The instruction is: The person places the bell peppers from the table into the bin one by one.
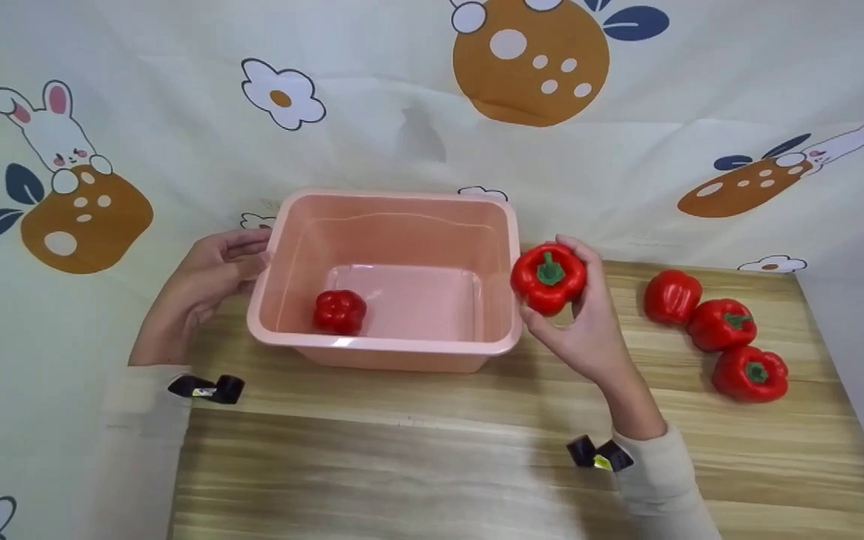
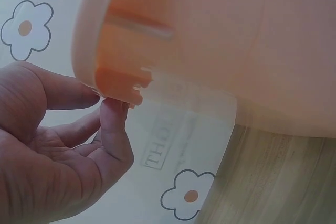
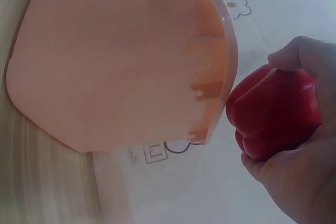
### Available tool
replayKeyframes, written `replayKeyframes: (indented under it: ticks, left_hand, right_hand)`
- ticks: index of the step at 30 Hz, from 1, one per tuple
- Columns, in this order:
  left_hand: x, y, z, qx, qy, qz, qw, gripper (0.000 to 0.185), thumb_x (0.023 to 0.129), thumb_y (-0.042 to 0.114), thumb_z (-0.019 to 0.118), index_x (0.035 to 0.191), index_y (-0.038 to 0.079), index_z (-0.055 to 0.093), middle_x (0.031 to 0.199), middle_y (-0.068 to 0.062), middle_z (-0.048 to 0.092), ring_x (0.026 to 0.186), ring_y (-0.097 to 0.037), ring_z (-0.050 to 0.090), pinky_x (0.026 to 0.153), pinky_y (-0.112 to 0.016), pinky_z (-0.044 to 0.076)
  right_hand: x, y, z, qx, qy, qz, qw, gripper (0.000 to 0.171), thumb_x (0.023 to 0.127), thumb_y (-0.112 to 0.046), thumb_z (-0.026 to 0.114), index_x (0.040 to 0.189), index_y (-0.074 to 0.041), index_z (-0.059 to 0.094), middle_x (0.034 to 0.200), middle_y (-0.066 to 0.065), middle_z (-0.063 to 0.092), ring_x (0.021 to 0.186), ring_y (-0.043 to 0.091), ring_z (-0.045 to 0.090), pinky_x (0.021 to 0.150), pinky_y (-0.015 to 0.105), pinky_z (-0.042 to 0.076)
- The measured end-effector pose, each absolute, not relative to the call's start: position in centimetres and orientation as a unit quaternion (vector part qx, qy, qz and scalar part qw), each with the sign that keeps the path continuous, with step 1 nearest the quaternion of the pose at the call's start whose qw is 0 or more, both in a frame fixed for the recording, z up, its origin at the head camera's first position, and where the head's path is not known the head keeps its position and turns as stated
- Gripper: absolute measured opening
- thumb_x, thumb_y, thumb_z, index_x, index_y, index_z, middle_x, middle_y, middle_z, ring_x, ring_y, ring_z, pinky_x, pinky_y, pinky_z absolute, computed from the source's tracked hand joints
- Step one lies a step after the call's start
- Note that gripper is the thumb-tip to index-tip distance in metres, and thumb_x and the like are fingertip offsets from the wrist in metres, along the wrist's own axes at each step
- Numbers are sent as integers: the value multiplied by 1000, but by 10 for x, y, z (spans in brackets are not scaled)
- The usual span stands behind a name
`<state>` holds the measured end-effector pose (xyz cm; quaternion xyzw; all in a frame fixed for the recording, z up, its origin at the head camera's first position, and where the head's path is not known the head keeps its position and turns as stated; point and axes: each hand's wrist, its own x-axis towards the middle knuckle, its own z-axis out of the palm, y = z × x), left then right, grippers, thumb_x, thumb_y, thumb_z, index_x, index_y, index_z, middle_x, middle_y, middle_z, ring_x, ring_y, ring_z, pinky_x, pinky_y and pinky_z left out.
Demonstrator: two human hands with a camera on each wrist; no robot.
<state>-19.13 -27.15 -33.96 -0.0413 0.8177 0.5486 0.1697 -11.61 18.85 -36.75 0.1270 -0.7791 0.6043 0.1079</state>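
The right hand (image 1: 589,330) grips a red pepper (image 1: 549,278), stem up, fingers curled round it, just right of the pink tub (image 1: 394,346)'s rim; the left hand (image 1: 203,289), fingers relaxed, touches the tub's left rim on the counter (image 1: 402,450).

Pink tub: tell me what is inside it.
Inside the pink tub lies one red pepper, near the front left corner. The near wall hides only a thin strip of the floor.

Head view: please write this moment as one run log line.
left hand: touches pink tub rim | right hand: holds red pepper beside tub
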Motion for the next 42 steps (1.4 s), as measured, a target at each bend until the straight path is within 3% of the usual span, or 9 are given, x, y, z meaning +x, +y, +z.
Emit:
replayKeyframes:
  ticks: [5,9,15,23,42]
  left_hand:
    - [-193,-272,-340,-39,814,556,167,59,107,17,59,161,5,40,156,-19,52,111,-6,67,89,-23,64]
    - [-193,-272,-340,-41,812,557,167,58,107,16,58,161,6,41,155,-19,52,111,-7,68,89,-23,64]
    - [-189,-274,-342,-38,809,562,168,59,107,17,58,162,4,39,154,-20,51,110,-6,68,90,-24,64]
    - [-188,-278,-344,-28,797,580,168,59,107,17,59,160,1,39,152,-20,50,111,-6,68,88,-26,65]
    - [-190,-275,-343,-32,803,569,172,61,106,19,62,162,8,40,156,-18,51,117,-13,67,92,-27,65]
  right_hand:
    - [-120,180,-362,127,-789,593,97,93,80,1,85,157,-10,35,151,2,53,138,16,53,109,21,55]
    - [-124,172,-356,135,-808,566,92,93,81,-4,87,158,-12,34,155,4,51,139,15,52,110,22,54]
    - [-131,157,-355,171,-830,520,102,91,81,-7,87,157,-10,36,151,3,52,137,16,53,108,35,58]
    - [-137,142,-354,210,-847,476,104,90,81,-6,86,157,-8,36,151,8,48,141,21,51,110,43,58]
    - [-151,129,-352,264,-896,338,113,84,79,-12,84,151,-9,41,143,11,51,133,26,49,104,44,60]
